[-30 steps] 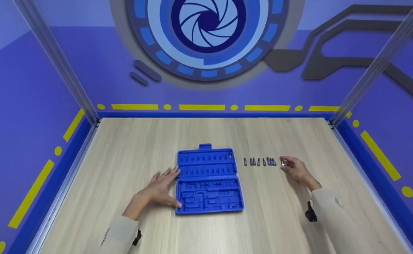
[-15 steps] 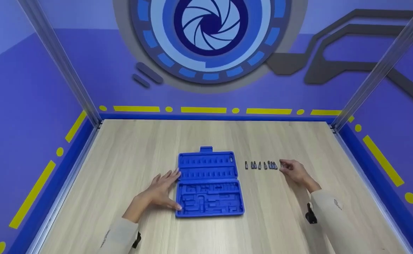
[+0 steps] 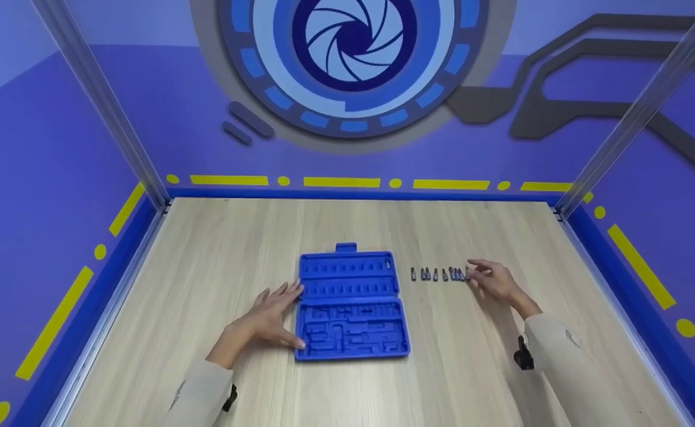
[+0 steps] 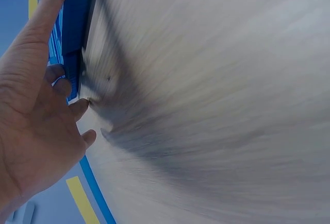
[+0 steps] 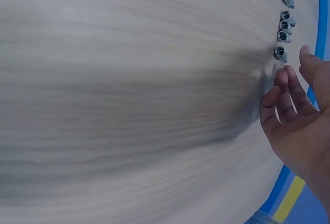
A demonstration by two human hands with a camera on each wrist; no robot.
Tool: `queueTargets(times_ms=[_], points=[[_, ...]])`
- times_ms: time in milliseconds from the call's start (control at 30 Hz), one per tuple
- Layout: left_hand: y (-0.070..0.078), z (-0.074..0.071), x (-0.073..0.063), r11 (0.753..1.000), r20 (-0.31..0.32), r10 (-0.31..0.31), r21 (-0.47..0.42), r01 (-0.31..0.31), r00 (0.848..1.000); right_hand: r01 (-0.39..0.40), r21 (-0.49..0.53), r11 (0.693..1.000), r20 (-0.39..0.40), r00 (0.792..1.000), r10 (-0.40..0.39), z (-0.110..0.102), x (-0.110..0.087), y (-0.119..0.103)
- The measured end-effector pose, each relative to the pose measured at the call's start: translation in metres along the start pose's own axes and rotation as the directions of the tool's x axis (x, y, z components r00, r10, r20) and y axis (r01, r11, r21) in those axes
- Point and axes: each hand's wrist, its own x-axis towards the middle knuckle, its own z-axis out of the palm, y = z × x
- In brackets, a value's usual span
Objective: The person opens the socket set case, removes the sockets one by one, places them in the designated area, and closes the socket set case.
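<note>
An open blue plastic bit case (image 3: 347,299) lies on the table, its moulded slots facing up. My left hand (image 3: 267,317) rests against its left edge, fingers spread and thumb at the lower left corner; the left wrist view shows the thumb along the case (image 4: 77,23). Right of the case runs a row of small metal screwdriver bits (image 3: 435,274). At the row's right end my right hand (image 3: 496,281) hovers, thumb and fingers parted. Beside its fingertips stands one bit (image 5: 280,54), which they do not appear to grip.
One bit (image 3: 388,264) sits in the upper right slot of the case. The wooden table (image 3: 229,237) is bounded by a blue back wall (image 3: 347,160) and side walls with metal posts at the corners.
My right hand has shifted slightly left, bringing the bit it pinched to the end of the row, and its fingers have parted from it. My left hand stays on the case.
</note>
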Motion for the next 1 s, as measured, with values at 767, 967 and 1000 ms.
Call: queueTargets(times_ms=[767, 967, 1000], points=[[-0.001, 0.001, 0.001, 1.0, -0.003, 0.002, -0.012, -0.002, 1.0, 0.072, 0.225, 0.972, 0.135, 0.985, -0.105, 0.042, 0.041, -0.058], [-0.001, 0.001, 0.001, 1.0, -0.005, 0.002, -0.013, -0.002, 1.0, 0.083, 0.263, 0.961, 0.173, 0.976, -0.131, 0.054, 0.048, -0.074], [-0.001, 0.001, 0.001, 1.0, -0.006, 0.0, -0.012, 0.0, 1.0, 0.093, 0.265, 0.96, 0.171, 0.975, -0.142, 0.056, 0.049, -0.076]])
